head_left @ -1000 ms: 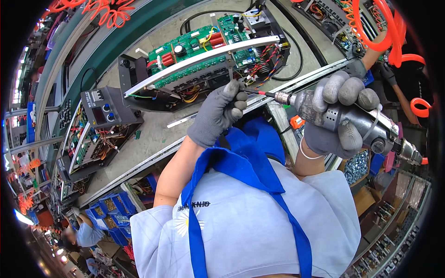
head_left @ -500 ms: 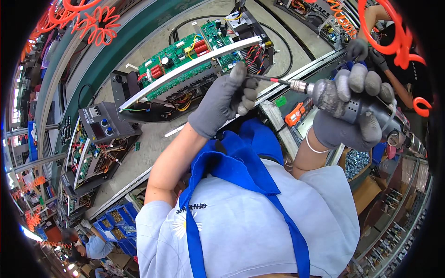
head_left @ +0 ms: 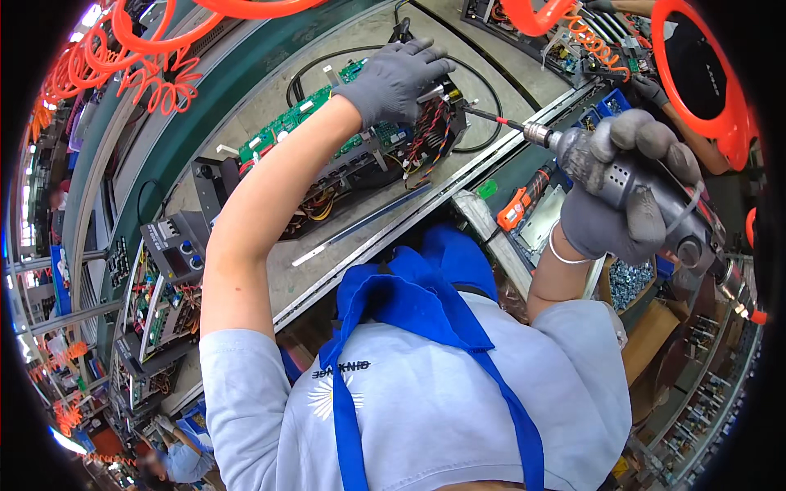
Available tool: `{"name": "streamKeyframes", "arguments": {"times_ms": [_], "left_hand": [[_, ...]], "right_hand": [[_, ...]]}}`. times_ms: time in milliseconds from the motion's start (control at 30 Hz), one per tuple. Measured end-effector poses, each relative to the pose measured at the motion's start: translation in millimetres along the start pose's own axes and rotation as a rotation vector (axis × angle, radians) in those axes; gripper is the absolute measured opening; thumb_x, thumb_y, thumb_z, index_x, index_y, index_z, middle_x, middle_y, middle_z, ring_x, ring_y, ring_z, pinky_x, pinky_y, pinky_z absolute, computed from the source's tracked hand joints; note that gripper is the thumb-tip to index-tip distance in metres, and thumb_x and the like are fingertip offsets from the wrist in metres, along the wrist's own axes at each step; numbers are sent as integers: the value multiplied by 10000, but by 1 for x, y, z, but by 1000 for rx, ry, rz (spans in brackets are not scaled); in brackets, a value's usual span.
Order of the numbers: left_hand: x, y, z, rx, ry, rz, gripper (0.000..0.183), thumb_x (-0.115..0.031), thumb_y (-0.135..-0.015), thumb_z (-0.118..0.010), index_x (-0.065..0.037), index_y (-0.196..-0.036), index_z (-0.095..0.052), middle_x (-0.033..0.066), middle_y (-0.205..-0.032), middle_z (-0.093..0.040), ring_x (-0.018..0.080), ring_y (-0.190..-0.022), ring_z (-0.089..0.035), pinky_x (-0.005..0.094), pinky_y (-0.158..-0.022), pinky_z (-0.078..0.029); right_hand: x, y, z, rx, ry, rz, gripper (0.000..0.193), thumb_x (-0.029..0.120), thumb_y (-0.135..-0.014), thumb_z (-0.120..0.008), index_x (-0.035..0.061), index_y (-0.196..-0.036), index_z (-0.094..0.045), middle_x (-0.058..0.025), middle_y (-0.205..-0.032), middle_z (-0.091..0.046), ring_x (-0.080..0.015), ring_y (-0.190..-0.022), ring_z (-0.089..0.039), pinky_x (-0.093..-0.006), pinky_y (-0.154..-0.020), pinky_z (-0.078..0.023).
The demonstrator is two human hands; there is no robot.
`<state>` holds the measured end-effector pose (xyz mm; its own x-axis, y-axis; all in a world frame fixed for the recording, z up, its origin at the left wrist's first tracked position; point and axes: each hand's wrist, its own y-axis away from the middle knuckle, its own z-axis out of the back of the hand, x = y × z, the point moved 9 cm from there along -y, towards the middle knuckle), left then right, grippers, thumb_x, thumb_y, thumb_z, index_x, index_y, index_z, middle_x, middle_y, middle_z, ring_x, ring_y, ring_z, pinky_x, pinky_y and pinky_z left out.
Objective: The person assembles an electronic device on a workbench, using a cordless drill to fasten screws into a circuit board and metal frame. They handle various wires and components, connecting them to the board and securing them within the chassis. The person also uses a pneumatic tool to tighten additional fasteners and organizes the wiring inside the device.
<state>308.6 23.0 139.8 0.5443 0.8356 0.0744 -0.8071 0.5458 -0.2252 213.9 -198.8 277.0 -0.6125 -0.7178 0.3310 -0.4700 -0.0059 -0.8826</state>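
Note:
My left hand (head_left: 397,80), in a grey glove, lies over the right end of an open black electronics unit (head_left: 360,170), its fingers stretched out flat. Part of the unit's green circuit board (head_left: 278,135) shows beside my forearm. In my right hand (head_left: 604,227), also gloved, is a power screwdriver (head_left: 684,217) with a silver chuck and a long thin bit. The bit (head_left: 491,118), banded in red, points left, its tip close to the unit's end panel; whether they touch I cannot tell. Red and black wires (head_left: 432,131) hang inside that end.
An orange-and-black hand tool (head_left: 516,206) lies at the bench edge. Another black unit with a knobbed panel (head_left: 173,245) stands left. Red coiled hoses (head_left: 168,78) hang overhead. Small metal parts fill a box (head_left: 630,284) at right. A co-worker's gloved hand (head_left: 649,92) is at upper right.
My left hand has left the screwdriver bit and moved up onto the unit's right end. The bit tip has shifted right, toward the end panel. The white bar across the unit no longer shows there.

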Motion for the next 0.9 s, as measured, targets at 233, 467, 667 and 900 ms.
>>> {"name": "streamKeyframes", "arguments": {"times_ms": [233,467,667,900], "left_hand": [[4,5,2,-85,118,19,606,-177,-609,-731,-127,-1199,-603,103,-1235,-592,303,-1217,-516,406,-977,-466],[5,3,7,-162,200,20,446,-190,-616,-722,-93,-1037,-613,98,-1073,-610,309,-1053,-548,403,-916,-479],[8,2,5,-186,213,17,416,-202,-600,-718,-96,-990,-617,98,-1010,-605,307,-1002,-548,404,-891,-481],[10,6,2,-169,226,38,428,-181,-606,-708,-87,-1010,-601,103,-1038,-592,312,-1033,-537,408,-918,-476]], "right_hand": [[-45,-8,10,-172,170,-97,516,139,-686,-565,1,-1183,-561,-221,-1026,-641,-312,-881,-615,-394,-734,-514],[-103,-21,3,0,202,-216,423,27,-799,-521,-24,-1219,-512,-173,-1056,-653,-250,-914,-657,-352,-809,-542],[-141,-23,4,-26,211,-372,358,6,-823,-518,7,-1181,-511,-151,-947,-653,-171,-719,-623,-277,-578,-504],[-158,-34,-7,-232,308,-545,230,-7,-821,-534,11,-1049,-559,-135,-862,-657,-104,-522,-546,-233,-416,-397]]}}
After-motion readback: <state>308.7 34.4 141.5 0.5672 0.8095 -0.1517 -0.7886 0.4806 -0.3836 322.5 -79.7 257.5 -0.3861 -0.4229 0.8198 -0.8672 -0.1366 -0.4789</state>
